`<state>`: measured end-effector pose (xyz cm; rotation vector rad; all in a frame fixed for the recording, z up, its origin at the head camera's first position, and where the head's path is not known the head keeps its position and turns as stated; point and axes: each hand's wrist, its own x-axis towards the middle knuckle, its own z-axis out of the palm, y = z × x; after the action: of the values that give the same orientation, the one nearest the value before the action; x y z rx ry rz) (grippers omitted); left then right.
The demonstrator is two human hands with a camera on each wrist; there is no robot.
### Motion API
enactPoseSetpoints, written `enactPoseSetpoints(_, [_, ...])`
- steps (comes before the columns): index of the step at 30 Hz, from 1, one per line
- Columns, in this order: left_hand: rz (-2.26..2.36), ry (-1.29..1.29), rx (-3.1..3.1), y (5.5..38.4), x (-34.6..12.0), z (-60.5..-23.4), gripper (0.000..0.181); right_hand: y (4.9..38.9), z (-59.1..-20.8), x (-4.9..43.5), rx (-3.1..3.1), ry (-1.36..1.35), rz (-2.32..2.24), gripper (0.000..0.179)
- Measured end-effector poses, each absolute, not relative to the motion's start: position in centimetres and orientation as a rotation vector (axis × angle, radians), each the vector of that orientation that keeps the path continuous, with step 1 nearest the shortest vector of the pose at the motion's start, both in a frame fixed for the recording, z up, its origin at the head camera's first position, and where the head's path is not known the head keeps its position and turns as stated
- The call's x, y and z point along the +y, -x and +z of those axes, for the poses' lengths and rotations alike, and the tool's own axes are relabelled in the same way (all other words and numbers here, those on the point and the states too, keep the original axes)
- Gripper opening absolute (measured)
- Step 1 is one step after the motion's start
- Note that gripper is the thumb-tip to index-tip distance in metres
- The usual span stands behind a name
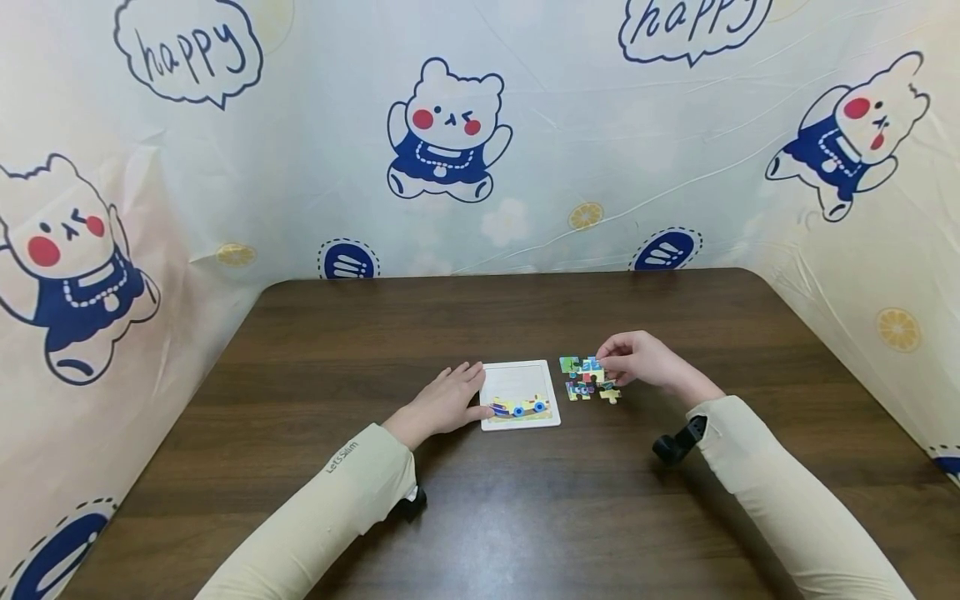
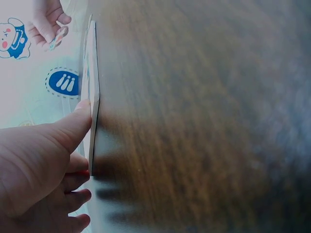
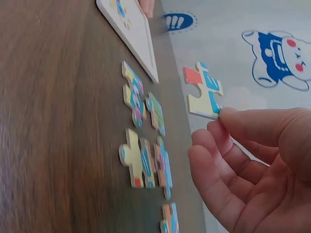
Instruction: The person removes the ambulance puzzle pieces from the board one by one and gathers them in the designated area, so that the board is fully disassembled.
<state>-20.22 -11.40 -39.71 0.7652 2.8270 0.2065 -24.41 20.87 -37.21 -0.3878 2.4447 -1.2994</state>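
Observation:
A white puzzle tray [image 1: 516, 379] lies flat in the middle of the table. Joined pieces [image 1: 519, 407] showing a vehicle fill its near strip; its upper part is bare white. My left hand [image 1: 441, 402] rests at the tray's left side, fingers extended along the edge and thumb touching its near-left corner. To the tray's right, my right hand [image 1: 637, 358] pinches a puzzle piece [image 3: 203, 97] between thumb and fingers. That piece, held above the table, is pale yellow, blue and red. Several loose puzzle pieces [image 3: 133, 158] lie beneath and beside this hand.
The brown wooden table [image 1: 480, 500] runs back to a patterned cloth [image 1: 555, 150] with cartoon bears, which also rises at both sides. Dark wrist straps [image 1: 678, 442] sit at the sleeve cuffs.

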Motion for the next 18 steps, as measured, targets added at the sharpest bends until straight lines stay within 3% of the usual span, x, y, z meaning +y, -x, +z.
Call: enactPoseSetpoints(18, [0.214,-0.753,2.819,20.4,-11.4,-39.9,0.072,24.7,-38.0,25.2,2.495,0.305,-1.158,0.02])
